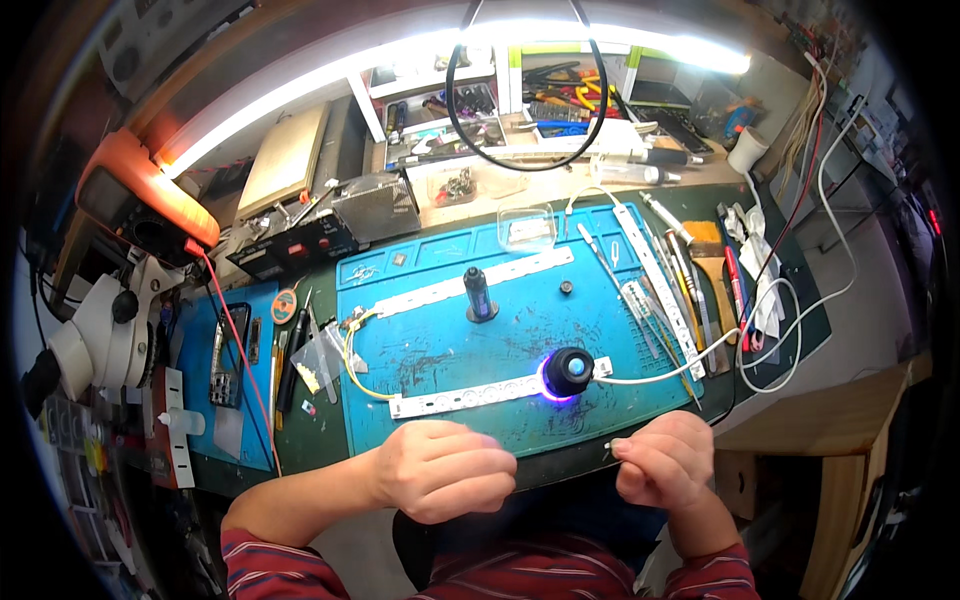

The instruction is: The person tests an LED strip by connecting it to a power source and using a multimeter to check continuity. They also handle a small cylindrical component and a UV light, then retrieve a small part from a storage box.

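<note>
My left hand is closed over the front edge of the bench; its fingers are curled and whatever they hold, if anything, is hidden. My right hand pinches a small white piece, too small to name. Just beyond my hands a white LED strip lies on the blue work mat. On its right end stands a small round black UV lamp, glowing violet beneath. Farther back, a slim dark bottle stands upright near a second LED strip, with yellow wires joining the strips' left ends.
A third strip, tweezers and a brush lie right, beside a looping white cable. Left are an orange multimeter, an opened phone and a microscope. A black ring hangs above the back.
</note>
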{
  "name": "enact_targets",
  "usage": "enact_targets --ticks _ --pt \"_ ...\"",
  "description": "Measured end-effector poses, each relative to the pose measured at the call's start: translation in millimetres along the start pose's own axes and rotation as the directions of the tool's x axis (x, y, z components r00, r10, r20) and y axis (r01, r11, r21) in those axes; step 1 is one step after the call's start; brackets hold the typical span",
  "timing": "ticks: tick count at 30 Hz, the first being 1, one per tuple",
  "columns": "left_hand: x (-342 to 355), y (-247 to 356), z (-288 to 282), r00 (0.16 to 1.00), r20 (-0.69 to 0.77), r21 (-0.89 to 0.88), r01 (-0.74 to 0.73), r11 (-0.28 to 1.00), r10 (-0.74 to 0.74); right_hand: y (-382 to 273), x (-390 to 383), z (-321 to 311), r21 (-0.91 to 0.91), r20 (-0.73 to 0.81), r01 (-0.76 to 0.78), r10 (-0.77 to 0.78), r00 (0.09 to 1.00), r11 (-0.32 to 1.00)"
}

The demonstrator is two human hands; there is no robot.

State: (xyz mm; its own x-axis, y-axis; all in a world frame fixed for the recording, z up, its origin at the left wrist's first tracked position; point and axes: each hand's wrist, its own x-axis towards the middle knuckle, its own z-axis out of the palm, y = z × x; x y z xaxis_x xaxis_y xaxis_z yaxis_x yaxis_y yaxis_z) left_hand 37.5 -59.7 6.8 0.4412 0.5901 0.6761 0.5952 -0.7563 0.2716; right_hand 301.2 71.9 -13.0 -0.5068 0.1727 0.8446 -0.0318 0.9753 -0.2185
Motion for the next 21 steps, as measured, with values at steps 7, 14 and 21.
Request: enact_targets --ticks 7,14,21 --pt "-15 0 3 1.0 -0.001 -0.12 0.005 0.993 -0.005 2 -8 14 -0.047 -0.028 -0.067 0.066 0.997 0.997" --pt "-13 -5 1 0.997 0.07 -0.126 0.025 0.992 -0.016 2 -9 15 -0.067 -0.094 -0.105 0.099 0.991 0.992" --pt "-13 -4 2 0.995 0.084 -0.139 0.07 0.988 -0.058 2 -9 15 -0.057 -0.112 -0.115 0.108 0.988 0.992"
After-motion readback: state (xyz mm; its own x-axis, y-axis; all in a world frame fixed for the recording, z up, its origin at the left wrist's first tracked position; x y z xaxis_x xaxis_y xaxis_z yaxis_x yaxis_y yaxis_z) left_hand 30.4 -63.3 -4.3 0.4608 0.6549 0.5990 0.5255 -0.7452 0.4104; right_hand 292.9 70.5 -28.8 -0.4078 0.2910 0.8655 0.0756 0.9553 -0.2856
